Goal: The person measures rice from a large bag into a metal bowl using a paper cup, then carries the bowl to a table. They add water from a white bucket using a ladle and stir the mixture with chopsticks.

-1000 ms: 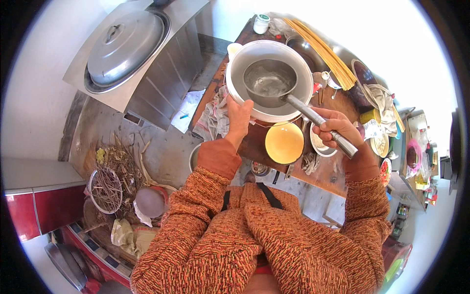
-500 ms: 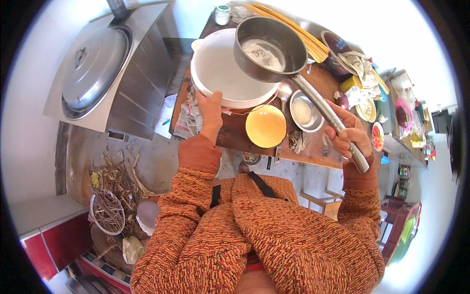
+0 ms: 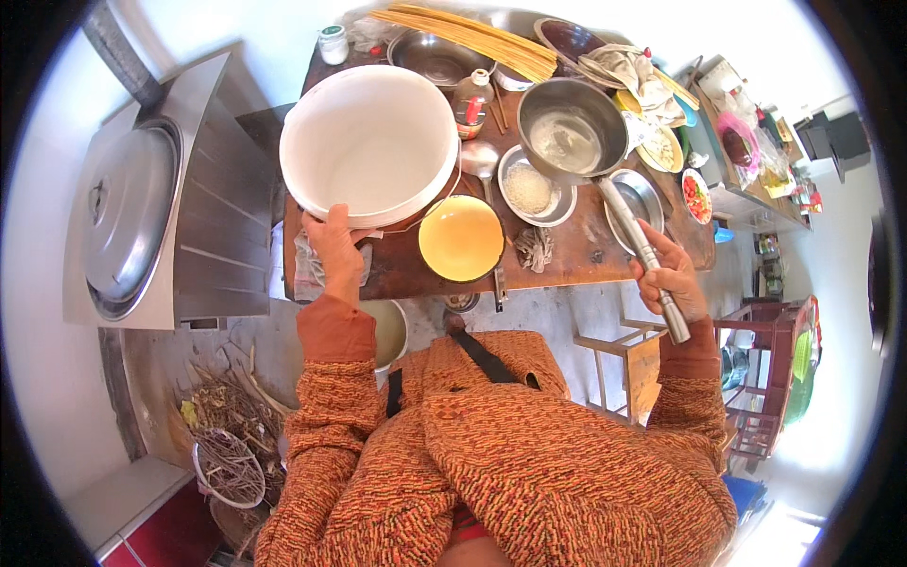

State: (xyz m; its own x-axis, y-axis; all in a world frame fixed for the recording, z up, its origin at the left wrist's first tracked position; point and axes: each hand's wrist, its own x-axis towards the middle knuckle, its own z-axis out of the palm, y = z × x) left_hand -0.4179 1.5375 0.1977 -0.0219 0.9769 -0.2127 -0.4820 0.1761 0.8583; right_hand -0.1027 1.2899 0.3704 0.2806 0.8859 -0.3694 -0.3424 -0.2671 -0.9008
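My left hand [image 3: 337,248] grips the near rim of a large white bucket [image 3: 326,194], thumb on the outside; the inner wall shows white. My right hand [image 3: 673,274] is wrapped round the long round handle of a deep grey metal water scoop [image 3: 574,170], held above the table. The scoop's bottom looks shiny; whether any liquid lies in it I cannot tell. Below the scoop, near its left side, is a metal bowl [image 3: 564,210] with white grains. A yellow bowl [image 3: 461,238] stands between bucket and grain bowl, and a ladle [image 3: 480,159] lies behind it.
Another metal bowl [image 3: 638,197] sits under the scoop's handle. A bottle [image 3: 471,102], a dark pan [image 3: 439,59] and long yellow sticks [image 3: 472,38] are at the back. A plate of red pieces [image 3: 697,197] lies at right. Left stands a stove with a lidded pot [image 3: 132,213]; firewood [image 3: 227,463] lies below.
The scoop has moved right, from over the bucket to above the grain bowl's right side. The bottle and dark pan now show. My view has turned right; the left hand keeps its hold.
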